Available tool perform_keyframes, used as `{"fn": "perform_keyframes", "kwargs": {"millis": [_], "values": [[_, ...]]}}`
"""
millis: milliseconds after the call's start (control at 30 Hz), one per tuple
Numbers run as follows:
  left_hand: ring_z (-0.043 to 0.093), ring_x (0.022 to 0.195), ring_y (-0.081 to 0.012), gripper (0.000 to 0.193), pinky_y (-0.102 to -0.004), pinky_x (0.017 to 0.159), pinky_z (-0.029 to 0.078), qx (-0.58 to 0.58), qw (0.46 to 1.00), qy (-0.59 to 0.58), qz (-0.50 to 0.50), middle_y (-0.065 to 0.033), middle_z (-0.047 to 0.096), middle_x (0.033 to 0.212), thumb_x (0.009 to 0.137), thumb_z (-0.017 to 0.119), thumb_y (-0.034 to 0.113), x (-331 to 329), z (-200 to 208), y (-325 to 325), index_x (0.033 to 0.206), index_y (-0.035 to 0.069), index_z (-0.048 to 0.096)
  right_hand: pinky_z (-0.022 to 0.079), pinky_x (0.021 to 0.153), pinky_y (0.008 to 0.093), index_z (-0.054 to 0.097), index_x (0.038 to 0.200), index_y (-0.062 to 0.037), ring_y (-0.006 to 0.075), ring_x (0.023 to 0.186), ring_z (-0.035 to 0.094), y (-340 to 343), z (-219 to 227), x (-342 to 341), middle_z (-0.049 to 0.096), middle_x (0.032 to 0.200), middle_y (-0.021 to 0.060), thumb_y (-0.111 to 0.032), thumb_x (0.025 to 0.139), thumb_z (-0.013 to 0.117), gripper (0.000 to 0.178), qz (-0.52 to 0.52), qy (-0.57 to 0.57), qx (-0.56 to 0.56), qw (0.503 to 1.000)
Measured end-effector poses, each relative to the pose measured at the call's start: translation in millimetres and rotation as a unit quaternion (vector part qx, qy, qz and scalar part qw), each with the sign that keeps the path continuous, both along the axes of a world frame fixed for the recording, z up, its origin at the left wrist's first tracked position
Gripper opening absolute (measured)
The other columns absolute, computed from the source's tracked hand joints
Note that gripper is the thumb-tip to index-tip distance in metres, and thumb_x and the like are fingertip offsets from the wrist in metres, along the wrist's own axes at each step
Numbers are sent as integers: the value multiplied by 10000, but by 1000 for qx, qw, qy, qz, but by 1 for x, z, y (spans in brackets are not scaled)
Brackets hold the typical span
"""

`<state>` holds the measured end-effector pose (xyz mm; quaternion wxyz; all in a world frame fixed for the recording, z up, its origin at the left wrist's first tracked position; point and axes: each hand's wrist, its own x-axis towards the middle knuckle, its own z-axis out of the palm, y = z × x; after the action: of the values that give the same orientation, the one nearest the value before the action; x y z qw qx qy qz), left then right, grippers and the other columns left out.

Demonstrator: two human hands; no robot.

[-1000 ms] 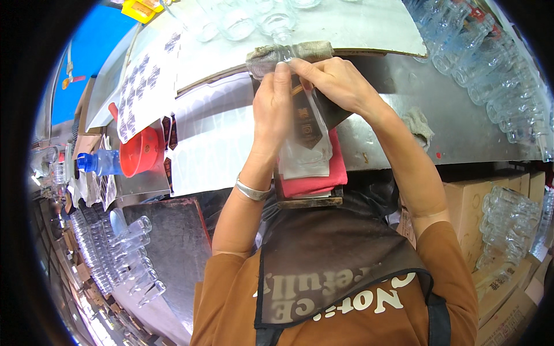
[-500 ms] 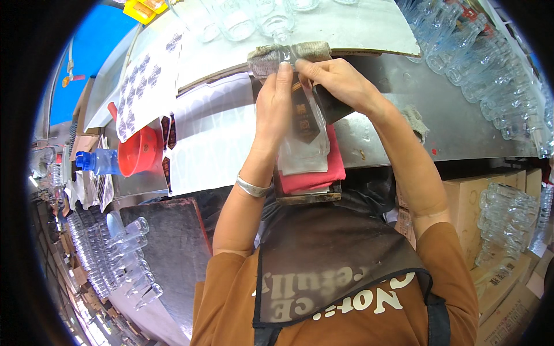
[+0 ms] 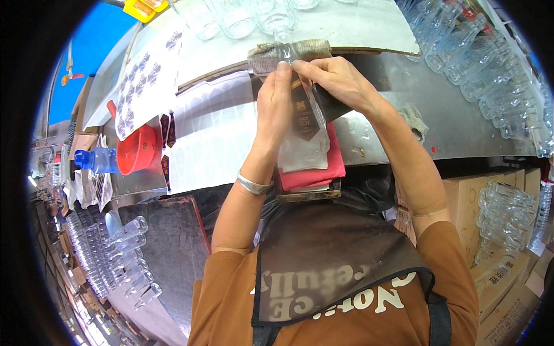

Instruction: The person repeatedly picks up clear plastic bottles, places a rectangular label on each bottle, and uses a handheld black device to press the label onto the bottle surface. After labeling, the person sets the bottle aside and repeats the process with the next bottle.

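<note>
A clear glass bottle (image 3: 309, 118) lies on its side on a red cloth pad (image 3: 314, 173), its neck resting on a rolled grey towel (image 3: 262, 55). A dark label (image 3: 304, 115) sits on the bottle's upper face. My left hand (image 3: 276, 109) lies flat along the bottle's left side, fingers pressing near the neck. My right hand (image 3: 334, 81) comes in from the right, its fingertips pinching the label's top edge at the bottle's shoulder. Both hands touch the bottle.
Sheets of dark labels (image 3: 141, 86) lie at the left beside a red bowl (image 3: 135, 150) and a blue-capped plastic bottle (image 3: 95, 160). Several empty glass bottles stand behind (image 3: 231, 17), fill the right (image 3: 485, 69) and lie at lower left (image 3: 109, 254). Cardboard boxes (image 3: 467, 196) stand at right.
My left hand has slid slightly up the bottle toward its neck. My right hand's fingers stay at the label's top edge. The bottle has not moved.
</note>
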<state>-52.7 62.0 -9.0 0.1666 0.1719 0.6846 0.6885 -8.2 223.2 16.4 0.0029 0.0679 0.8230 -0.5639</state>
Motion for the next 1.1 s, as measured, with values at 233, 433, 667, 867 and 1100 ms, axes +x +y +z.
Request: {"fn": "perform_keyframes", "kwargs": {"millis": [233, 433, 667, 867, 1100], "values": [[557, 655, -76, 547, -210, 605, 467, 47, 994, -100, 18, -11, 601, 770, 1070, 384, 525, 5, -1, -1, 944, 53, 631, 485, 712, 327, 740, 802, -39, 169, 716, 589, 0, -6, 4, 651, 704, 88, -601, 906, 612, 586, -6, 28, -32, 999], [545, 646, -63, 528, -208, 591, 457, 37, 999, -17, -24, -3, 600, 771, 1075, 388, 507, 8, 7, -2, 940, 59, 631, 454, 664, 329, 733, 792, -32, 168, 694, 566, -1, -2, 4, 617, 680, 80, -590, 894, 624, 577, 1, 42, 24, 999], [516, 667, -96, 588, -264, 628, 431, 73, 977, -199, 3, 18, 561, 714, 1035, 458, 542, -5, 6, 0, 799, 39, 650, 463, 782, 271, 743, 911, 17, 108, 804, 564, -1, 8, 8, 649, 788, 31, -478, 978, 590, 523, 30, -6, 21, 999], [588, 625, -99, 593, -237, 569, 456, -110, 993, -26, -28, -46, 628, 715, 1005, 509, 575, -28, 5, -5, 875, 20, 672, 457, 713, 258, 734, 909, 21, 101, 750, 549, -4, 6, 10, 634, 760, 32, -465, 946, 639, 497, 11, 20, 24, 999], [573, 616, -90, 602, -224, 562, 448, -55, 998, -20, -34, -42, 616, 716, 1016, 496, 570, -18, 9, -3, 855, 13, 659, 444, 683, 262, 733, 899, 15, 105, 711, 534, -5, 15, 11, 624, 733, 30, -464, 909, 667, 483, 11, 11, 30, 999]]}}
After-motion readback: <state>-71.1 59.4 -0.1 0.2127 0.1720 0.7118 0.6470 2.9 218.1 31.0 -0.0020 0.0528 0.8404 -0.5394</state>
